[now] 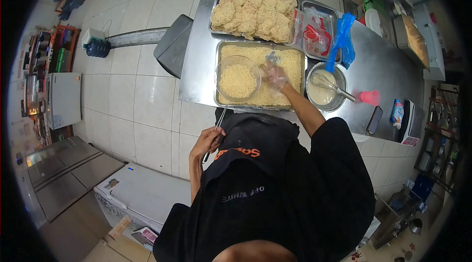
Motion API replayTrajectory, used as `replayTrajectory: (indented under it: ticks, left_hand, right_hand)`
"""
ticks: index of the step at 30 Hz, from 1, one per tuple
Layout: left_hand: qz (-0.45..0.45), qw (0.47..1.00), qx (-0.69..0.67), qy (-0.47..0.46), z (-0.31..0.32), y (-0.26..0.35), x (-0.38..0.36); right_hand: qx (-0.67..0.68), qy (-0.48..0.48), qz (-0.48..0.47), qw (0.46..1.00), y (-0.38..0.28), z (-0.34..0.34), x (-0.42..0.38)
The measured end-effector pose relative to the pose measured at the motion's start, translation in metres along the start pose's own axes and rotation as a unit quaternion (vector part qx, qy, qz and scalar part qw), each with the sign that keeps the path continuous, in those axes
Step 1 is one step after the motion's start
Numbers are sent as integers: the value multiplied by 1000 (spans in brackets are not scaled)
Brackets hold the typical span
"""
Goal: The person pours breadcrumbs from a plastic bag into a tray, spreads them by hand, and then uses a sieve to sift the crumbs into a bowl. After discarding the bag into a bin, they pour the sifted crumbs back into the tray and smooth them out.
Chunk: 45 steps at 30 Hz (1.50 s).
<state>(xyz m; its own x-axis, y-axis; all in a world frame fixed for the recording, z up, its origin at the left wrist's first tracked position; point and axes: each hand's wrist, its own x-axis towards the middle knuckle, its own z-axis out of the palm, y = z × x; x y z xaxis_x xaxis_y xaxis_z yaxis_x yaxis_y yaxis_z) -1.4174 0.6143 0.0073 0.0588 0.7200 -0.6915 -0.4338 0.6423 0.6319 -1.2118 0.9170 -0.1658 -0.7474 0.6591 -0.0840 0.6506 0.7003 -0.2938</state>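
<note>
My left hand [209, 141] is closed around the handle of a round wire-mesh strainer [239, 79]. The strainer lies over the left part of a metal tray [218, 72] of pale yellow breadcrumbs [290, 65], and crumbs show inside its mesh. In a see-through plastic glove, my right hand [276, 76] is over the crumbs just right of the strainer. Motion smears its fingers, so their grip is not readable. Behind, another tray holds several crumb-coated pieces [253, 11] piled up.
Right of the crumbs stand a metal bowl of batter [322, 95] with a whisk [339, 90] in it, and a pink cup [369, 97]. Plastic bags [317, 31] lie in a smaller tray. A phone [374, 119] sits near the table's front edge. A grey bin [174, 45] adjoins the left edge.
</note>
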Motion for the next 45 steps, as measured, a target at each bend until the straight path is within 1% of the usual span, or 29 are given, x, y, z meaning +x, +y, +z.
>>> replayTrajectory:
  ticks: [3,4,7,10,12,13,14,15,17,19,20,21,22,23,24,27,29,30,31,33,34,35,36,37,38,39,41,42,45]
  left_hand:
    - [2,1000,11,10,2,-5,3]
    - [-4,1000,12,9,3,-6,3]
    - [-2,1000,15,0,5,-4,13]
    - [-5,999,36,-21,12,0,26]
    - [-10,999,28,-30,17,-1,40]
    - [-11,999,28,-35,18,-1,46]
    - [-7,999,16,-45,17,-4,50]
    - [-9,999,16,-45,15,-5,49]
    - [-12,999,13,-45,12,-6,48]
    - [-22,999,16,-44,9,-2,42]
    - [-27,999,18,-43,7,0,39]
    - [-32,998,14,-45,5,0,36]
    - [-36,998,10,-47,2,1,34]
    - [-38,998,7,-48,0,2,34]
    - [-34,998,15,-42,-1,3,33]
    - [-22,999,14,-45,-4,9,25]
    - [-23,999,14,-43,-5,14,19]
    - [-25,999,15,-43,-4,15,17]
    - [-19,999,12,-44,-3,16,16]
    - [-8,999,10,-47,-1,19,14]
    - [-11,999,10,-48,-1,19,14]
    - [-14,999,9,-49,-1,19,14]
    - [-15,999,8,-48,-1,20,13]
    - [-11,999,7,-48,-1,20,13]
    - [-8,999,7,-46,-1,19,11]
    - [-6,999,7,-46,-1,18,8]
    - [-5,999,5,-41,-4,11,6]
    - [-5,999,5,-40,-6,7,6]
    - [-17,999,21,-25,-7,0,9]
  right_hand:
    - [84,-46,59,994,-9,-59,17]
    - [86,-69,89,990,-5,-59,22]
    - [129,-6,90,988,-6,-69,20]
    - [155,-11,45,987,-50,-97,16]
    - [128,74,-63,987,-52,-44,9]
    - [112,120,-116,980,-59,-44,7]
    - [121,-24,-64,990,-62,-61,-2]
    - [179,12,-35,983,-54,-57,-4]
    - [290,82,21,953,-8,-32,-15]
    - [394,148,78,904,40,-6,-33]
    - [442,179,106,872,44,-8,-38]
    - [301,168,119,931,43,-6,-46]
    - [152,153,128,968,29,-17,-54]
    - [0,135,133,982,19,-24,-55]
    - [-69,94,76,990,13,-17,-52]
    - [91,84,4,992,0,-22,-60]
    - [17,80,34,996,-35,-37,-61]
    - [229,101,43,967,-34,-17,-58]
    - [432,118,51,893,-32,15,-55]
    - [517,77,59,851,-31,25,-47]
    - [409,22,59,910,-30,10,-40]
    - [293,-33,58,954,-30,-1,-32]
    - [161,-8,39,986,-18,16,-25]
    - [26,18,17,999,-2,46,-17]
    - [-108,45,-4,993,8,65,-11]
    - [-66,18,28,997,8,52,-4]
    - [18,-36,97,995,-4,-13,7]
    - [63,6,87,994,-3,-31,7]
    - [80,30,121,989,20,-32,15]
